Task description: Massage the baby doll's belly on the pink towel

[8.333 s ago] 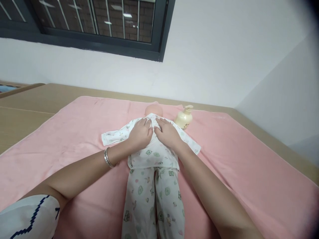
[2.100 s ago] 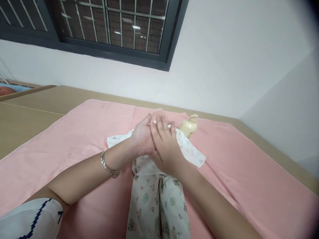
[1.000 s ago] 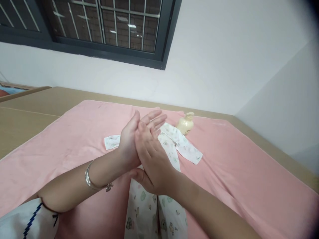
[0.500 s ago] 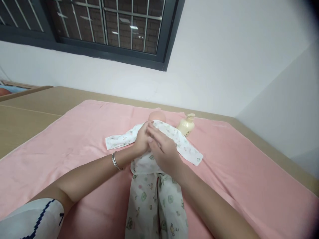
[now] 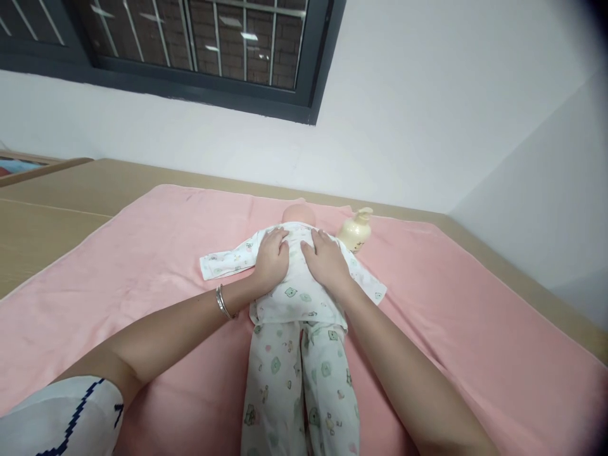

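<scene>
1. While we lean in from the foot end, the doll [image 5: 297,304] lies stretched out along the cloth [image 5: 475,304], its bald head [image 5: 299,213] away from us and its legs towards us.
2. Our left hand [image 5: 272,261] rests palm down on the left side of the doll's upper body, its fingers released and laid along the top [image 5: 304,313].
3. Our right hand [image 5: 327,258] lies likewise on the right side of the doll's upper body, fingers released, clenching nothing; we see patterned fabric between both hands.
4. The doll's sleeves spread outward past our hands, and its trousers [image 5: 275,373] run down between our forearms.
5. The bottle [image 5: 354,234], cream with a pump, stands just beside the doll's right-hand shoulder as we look; we cannot tell whether it touches the sleeve.
6. Under the doll, the cloth covers much of the worktop [image 5: 66,190]; beyond its head rise the wall [image 5: 403,126] and, up to the left, the window [image 5: 199,92].
</scene>
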A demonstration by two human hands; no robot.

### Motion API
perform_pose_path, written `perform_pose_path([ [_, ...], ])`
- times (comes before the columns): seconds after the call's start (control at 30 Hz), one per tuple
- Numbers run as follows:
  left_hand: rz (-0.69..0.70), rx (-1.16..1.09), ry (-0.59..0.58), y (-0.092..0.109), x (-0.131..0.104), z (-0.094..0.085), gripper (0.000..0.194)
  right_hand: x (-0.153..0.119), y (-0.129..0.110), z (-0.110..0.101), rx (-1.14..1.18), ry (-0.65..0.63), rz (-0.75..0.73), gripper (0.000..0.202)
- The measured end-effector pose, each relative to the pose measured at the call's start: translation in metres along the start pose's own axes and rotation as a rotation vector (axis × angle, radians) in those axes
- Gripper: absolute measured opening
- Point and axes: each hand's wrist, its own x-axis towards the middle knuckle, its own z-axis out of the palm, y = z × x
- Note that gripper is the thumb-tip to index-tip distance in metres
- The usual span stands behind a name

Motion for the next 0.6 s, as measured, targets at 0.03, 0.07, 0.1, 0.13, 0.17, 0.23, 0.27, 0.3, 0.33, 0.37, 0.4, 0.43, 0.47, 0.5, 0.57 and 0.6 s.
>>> perform_pose_path([
  [0.03, 0.004, -0.004, -0.001, 0.000, -0.001, 0.000, 0.032, -0.005, -0.005, -0.001, -0.055, 0.012, 0.034, 0.061],
  [0.07, 0.007, -0.012, 0.001, 0.000, -0.001, 0.000, 0.031, -0.011, -0.012, -0.001, -0.109, 0.020, 0.019, 0.060],
  [0.1, 0.009, -0.021, 0.004, 0.000, -0.001, -0.001, 0.031, -0.018, -0.019, -0.001, -0.153, 0.023, -0.035, 0.058],
  [0.13, 0.009, -0.032, 0.008, 0.000, -0.002, -0.001, 0.031, -0.025, -0.026, -0.001, -0.180, 0.016, -0.119, 0.056],
  [0.17, 0.010, -0.043, 0.009, 0.000, -0.001, -0.001, 0.031, -0.030, -0.031, 0.000, -0.187, 0.001, -0.211, 0.055],
  [0.23, 0.017, -0.054, 0.006, 0.000, -0.001, -0.002, 0.032, -0.032, -0.034, 0.001, -0.148, -0.035, -0.352, 0.053],
  [0.27, 0.023, -0.050, 0.002, -0.001, 0.000, -0.002, 0.033, -0.028, -0.030, 0.001, -0.110, -0.047, -0.376, 0.051],
  [0.3, 0.031, -0.037, -0.004, -0.001, 0.000, -0.002, 0.033, -0.023, -0.025, 0.001, -0.066, -0.050, -0.368, 0.050],
  [0.33, 0.040, -0.020, -0.010, -0.001, 0.001, -0.002, 0.032, -0.015, -0.017, 0.000, -0.023, -0.049, -0.339, 0.049],
  [0.37, 0.048, -0.001, -0.016, 0.000, 0.001, -0.002, 0.032, -0.008, -0.010, 0.000, 0.016, -0.045, -0.295, 0.048],
  [0.4, 0.055, 0.015, -0.022, 0.000, 0.001, -0.002, 0.032, -0.002, -0.003, -0.001, 0.043, -0.035, -0.238, 0.049],
  [0.43, 0.060, 0.025, -0.026, 0.000, 0.000, -0.001, 0.033, 0.003, 0.002, -0.002, 0.051, -0.027, -0.183, 0.052],
  [0.47, 0.060, 0.030, -0.027, 0.000, 0.000, -0.001, 0.033, 0.004, 0.004, -0.002, 0.036, -0.018, -0.136, 0.054],
  [0.5, 0.055, 0.028, -0.025, -0.001, -0.001, -0.001, 0.035, 0.003, 0.002, -0.003, 0.000, -0.012, -0.102, 0.055],
  [0.57, 0.041, 0.023, -0.019, -0.002, -0.002, 0.000, 0.039, -0.006, -0.008, -0.003, -0.107, -0.007, -0.104, 0.055],
  [0.6, 0.035, 0.024, -0.021, -0.003, -0.002, 0.001, 0.042, -0.013, -0.015, -0.003, -0.155, -0.012, -0.149, 0.054],
])
